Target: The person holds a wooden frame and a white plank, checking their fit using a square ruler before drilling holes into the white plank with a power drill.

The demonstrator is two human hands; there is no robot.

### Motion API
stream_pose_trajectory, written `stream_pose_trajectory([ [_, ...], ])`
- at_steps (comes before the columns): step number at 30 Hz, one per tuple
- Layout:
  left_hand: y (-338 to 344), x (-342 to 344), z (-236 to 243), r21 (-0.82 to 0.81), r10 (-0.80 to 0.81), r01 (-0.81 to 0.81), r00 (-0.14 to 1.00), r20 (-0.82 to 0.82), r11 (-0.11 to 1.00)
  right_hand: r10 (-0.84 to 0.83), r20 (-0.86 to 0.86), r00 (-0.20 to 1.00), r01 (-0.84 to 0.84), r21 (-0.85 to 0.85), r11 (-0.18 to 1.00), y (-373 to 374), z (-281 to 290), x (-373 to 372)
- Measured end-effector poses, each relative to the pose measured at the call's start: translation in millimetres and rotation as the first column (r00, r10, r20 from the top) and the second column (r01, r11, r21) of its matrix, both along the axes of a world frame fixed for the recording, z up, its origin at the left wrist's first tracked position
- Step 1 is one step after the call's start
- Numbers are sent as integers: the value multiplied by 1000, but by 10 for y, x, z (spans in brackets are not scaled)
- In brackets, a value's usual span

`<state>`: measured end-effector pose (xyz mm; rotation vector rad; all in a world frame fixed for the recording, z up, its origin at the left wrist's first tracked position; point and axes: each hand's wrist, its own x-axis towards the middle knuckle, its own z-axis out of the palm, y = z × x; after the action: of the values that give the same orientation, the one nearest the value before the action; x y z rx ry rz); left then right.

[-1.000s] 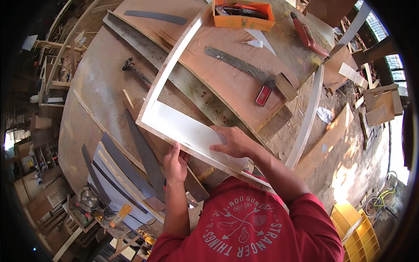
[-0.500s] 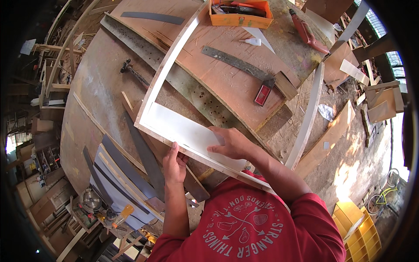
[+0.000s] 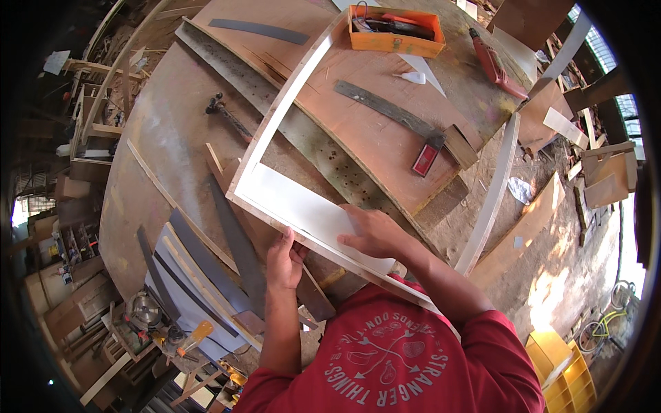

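Observation:
A large wooden frame [image 3: 256, 164] with white inner faces lies across the bench and reaches back to my chest. My left hand [image 3: 284, 260] is closed on its near rail, thumb on the top edge and fingers curled below. Inside the near left corner sits a white panel [image 3: 292, 203], lying along the near rail. My right hand [image 3: 377, 234] grips this panel towards its right end; its thumb shows on the white face while the other fingertips are partly hidden. Beyond the frame's near rail, a try square [image 3: 392, 110] with a red-faced stock rests on a brown board [image 3: 406, 182].
An orange toolbox [image 3: 396, 43] stands at the far side, with a red drill [image 3: 494, 65] to its right. A hammer [image 3: 228, 117] lies left of the frame. Dark strips [image 3: 234, 234] and a hand-held power tool [image 3: 146, 311] are at the lower left.
The whole view has shifted, so the bench and tools appear slightly further right and lower. Both hands keep about the same places on the frame and panel.

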<state>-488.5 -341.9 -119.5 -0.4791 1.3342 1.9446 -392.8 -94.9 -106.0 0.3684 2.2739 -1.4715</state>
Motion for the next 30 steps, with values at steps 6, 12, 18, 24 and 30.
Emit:
stream_pose_trajectory([
  [6, -10, -19, -24, 31, 16, -17, 999, 29, 999, -29, -64, 998, 35, 93, 995, -126, 33, 10],
  [12, -15, -10, -49, 34, 13, -15, 998, 54, 999, 81, -11, 997, -75, 257, 963, -231, 306, 43],
  [18, -45, -28, -77, 85, -11, 6, 999, 53, 996, 116, -11, 993, -102, 402, 910, -363, 282, 37],
  [24, -37, -76, -61, 119, -27, 21, 999, 47, 993, 33, -106, 994, 14, 414, 910, -429, 205, 80],
  [30, 566, -188, 453, 55, 111, -107, 990, -86, 993, 15, -142, 990, 44, 402, 915, -396, 262, 132],
])
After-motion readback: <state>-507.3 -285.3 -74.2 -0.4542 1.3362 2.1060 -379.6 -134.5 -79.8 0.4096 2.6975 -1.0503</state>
